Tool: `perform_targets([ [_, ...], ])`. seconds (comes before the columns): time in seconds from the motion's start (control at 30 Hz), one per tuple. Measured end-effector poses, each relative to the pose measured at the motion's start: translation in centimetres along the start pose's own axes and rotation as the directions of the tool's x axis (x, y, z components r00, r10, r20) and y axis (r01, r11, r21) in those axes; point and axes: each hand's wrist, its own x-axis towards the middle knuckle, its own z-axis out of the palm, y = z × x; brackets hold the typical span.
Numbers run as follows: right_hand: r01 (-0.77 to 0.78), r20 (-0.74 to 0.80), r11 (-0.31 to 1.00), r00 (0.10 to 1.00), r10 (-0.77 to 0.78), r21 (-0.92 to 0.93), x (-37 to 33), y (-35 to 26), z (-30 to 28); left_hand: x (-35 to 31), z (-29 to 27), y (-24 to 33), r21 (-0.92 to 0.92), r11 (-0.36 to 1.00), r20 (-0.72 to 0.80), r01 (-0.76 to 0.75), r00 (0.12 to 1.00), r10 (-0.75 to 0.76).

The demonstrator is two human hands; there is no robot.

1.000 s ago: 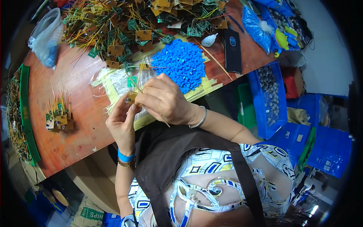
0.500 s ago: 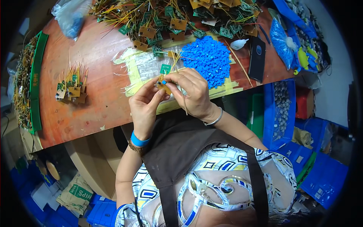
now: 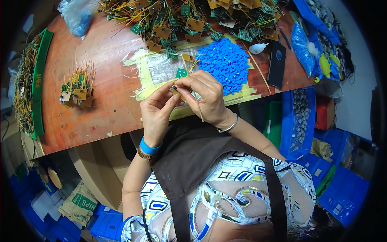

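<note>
Left hand [image 3: 156, 115] pinches brown board [image 3: 178, 94]; right hand [image 3: 209, 98] apparently holds stick [image 3: 200, 110].

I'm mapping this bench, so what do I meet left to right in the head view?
Green strip, wired-board cluster, left hand, blue-piece pile, white bulb-shaped item, black phone, blue bag.

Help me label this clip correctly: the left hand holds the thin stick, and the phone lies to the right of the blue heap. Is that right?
Not quite: the head view shows the right hand holding the thin stick, while the left hand grips a brown board. The phone does lie to the right of the blue heap.
</note>
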Motion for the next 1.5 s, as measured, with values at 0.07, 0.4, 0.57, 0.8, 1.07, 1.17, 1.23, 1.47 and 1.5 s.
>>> perform_targets([
  [0.07, -0.008, -0.008, 1.0, 1.0, 0.008, 0.018, 0.0, 0.1, 0.2, 0.0, -0.1, 0.0, 0.008, 1.0, 0.002, -0.003, 1.0, 0.003],
  [0.4, 0.046, 0.038, 0.998, 0.998, -0.048, 0.035, 0.5, -1.2, 0.9, -0.2, -1.5, 0.4, -0.077, 0.997, -0.135, 0.003, 0.991, -0.013],
  [0.57, 0.063, -0.026, 0.998, 0.998, -0.063, -0.002, 1.3, -0.8, -0.2, 0.7, -7.4, 4.6, 0.341, 0.874, -0.41, -0.347, 0.781, 0.471],
  [0.8, -0.04, -0.015, 0.976, 0.999, 0.038, -0.216, 1.9, 3.2, 0.6, 1.4, -24.4, 7.4, 0.778, 0.62, -0.525, -0.105, 0.435, 0.732],
  [1.07, -0.012, 0.208, 0.901, 0.972, 0.113, -0.433, 2.6, 5.7, 2.6, 2.2, -16.0, 5.9, 0.997, 0.071, -0.07, 0.008, 0.279, 0.958],
  [1.17, 0.009, 0.168, 0.911, 0.983, 0.066, -0.412, 2.7, 6.0, 2.3, 3.2, -9.4, 3.2, 0.961, 0.173, 0.016, -0.216, 0.668, 0.744],
  [1.23, 0.015, 0.142, 0.957, 0.99, 0.028, -0.289, 3.2, 4.1, 1.4, 3.7, -6.4, 1.4, 0.897, 0.233, 0.139, -0.375, 0.74, 0.658],
  [1.47, -0.266, 0.196, 0.947, 0.953, 0.23, 0.18, 3.4, 0.8, -1.8, 3.7, -2.6, 1.0, 0.712, 0.343, 0.341, -0.613, 0.729, 0.593],
  [1.5, -0.317, 0.218, 0.937, 0.935, 0.281, 0.149, 3.5, 0.5, -2.0, 3.2, -2.2, 1.0, 0.697, 0.452, 0.262, -0.557, 0.784, 0.563],
])
